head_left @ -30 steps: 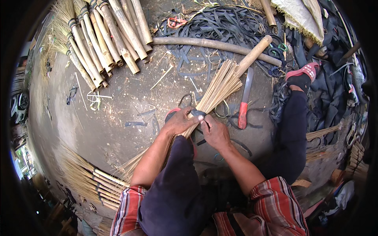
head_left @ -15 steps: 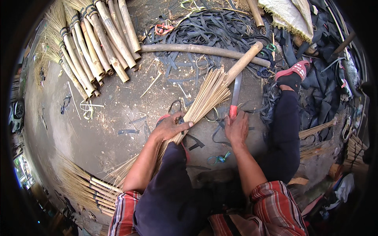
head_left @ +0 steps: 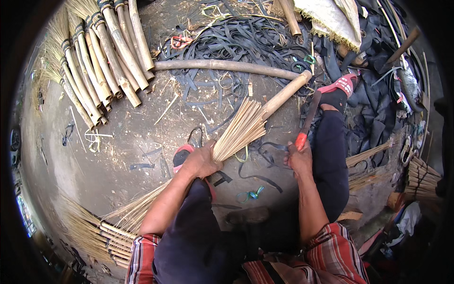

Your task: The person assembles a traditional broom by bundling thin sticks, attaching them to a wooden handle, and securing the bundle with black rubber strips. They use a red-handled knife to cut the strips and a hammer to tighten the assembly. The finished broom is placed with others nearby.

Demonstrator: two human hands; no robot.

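Observation:
My left hand (head_left: pixel 202 161) is wrapped round a bundle of thin broom sticks (head_left: pixel 241 128), just above my left knee. The cut ends fan out toward the upper right, and the long thin ends run back under my left forearm. A bamboo pole (head_left: pixel 286 95) reaches from behind the fanned ends to the far right; how it meets the bundle is hidden. My right hand (head_left: pixel 300 160) grips the red handle of a long knife (head_left: pixel 310 115). Its dark blade points up and away, near my right foot and apart from the bundle.
Finished stick brooms with bamboo handles (head_left: pixel 106 61) lie at the far left, more brooms (head_left: pixel 113 241) at the near left. A long bamboo pole (head_left: pixel 227 65) lies before a heap of black rubber strips (head_left: pixel 255 38). A white sack (head_left: pixel 331 19) is at the far right.
My right hand has drawn the knife away from the bundle to the right, and its blade has turned. The bundle sits lower, its cut ends nearer me; my left hand has closed farther round it.

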